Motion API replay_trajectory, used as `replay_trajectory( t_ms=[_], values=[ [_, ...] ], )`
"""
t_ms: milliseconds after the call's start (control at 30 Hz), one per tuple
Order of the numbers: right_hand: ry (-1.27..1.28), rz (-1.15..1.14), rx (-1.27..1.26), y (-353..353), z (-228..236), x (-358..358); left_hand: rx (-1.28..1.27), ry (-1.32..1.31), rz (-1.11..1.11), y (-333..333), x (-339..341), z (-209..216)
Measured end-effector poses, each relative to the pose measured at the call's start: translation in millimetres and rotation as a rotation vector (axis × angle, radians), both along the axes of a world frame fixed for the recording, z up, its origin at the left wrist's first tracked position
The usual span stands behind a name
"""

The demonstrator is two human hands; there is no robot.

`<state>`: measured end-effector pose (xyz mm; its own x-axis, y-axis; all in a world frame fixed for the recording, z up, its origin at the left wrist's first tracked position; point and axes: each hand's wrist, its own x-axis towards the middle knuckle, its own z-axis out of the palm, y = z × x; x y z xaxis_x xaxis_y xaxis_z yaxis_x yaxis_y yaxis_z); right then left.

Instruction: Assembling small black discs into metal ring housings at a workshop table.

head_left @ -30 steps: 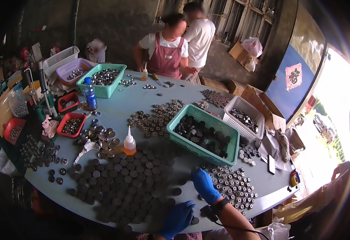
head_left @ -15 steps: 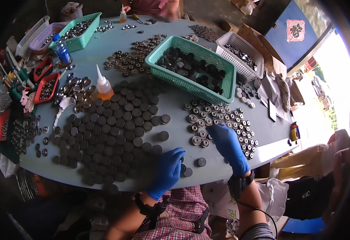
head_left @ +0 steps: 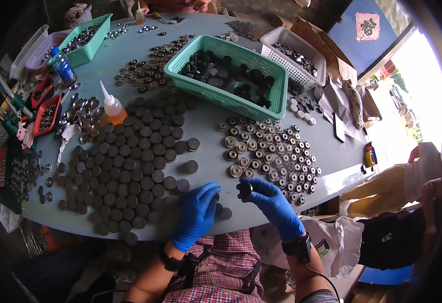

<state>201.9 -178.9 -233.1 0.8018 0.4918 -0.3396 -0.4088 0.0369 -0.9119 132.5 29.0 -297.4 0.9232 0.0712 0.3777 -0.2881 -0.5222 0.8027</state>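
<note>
My right hand (head_left: 274,204) pinches a small dark round disc (head_left: 245,190) with a shiny edge between thumb and fingertips, a little above the near table edge. Facing it, my left hand (head_left: 195,217) has its fingers curled together; a bit of something dark shows at the fingertips, too hidden to name. Both hands wear blue gloves. Beside the left hand lie a couple of loose dark discs (head_left: 225,213). A wide spread of flat dark discs (head_left: 135,174) covers the table to the left. Beyond my right hand sit several round metal cups (head_left: 266,157) with central holes.
A green basket (head_left: 178,81) of dark pieces stands mid-table, with a white basket (head_left: 319,76) behind it. A glue bottle (head_left: 113,107) with orange liquid stands among the discs. Red trays (head_left: 49,116) and a blue bottle (head_left: 63,65) are far left. Another person's hands (head_left: 200,5) show across the table.
My right hand has drawn back from the metal cups toward my left hand and now holds a dark disc. A lone disc between the hands no longer shows on the table. The view has shifted slightly.
</note>
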Motion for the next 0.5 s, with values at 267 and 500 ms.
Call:
replay_trajectory(
  t_ms=[267,500],
  values=[
    [-0.137,-0.168,-0.151,-5.4,-25.7,18.9,0.01,0.043,-0.002,-0.1,0.0,9.4],
    [-1.147,0.08,-0.961,35.2,-26.7,35.9,0.021,0.043,0.022,4.7,-2.1,3.8]
  ],
)
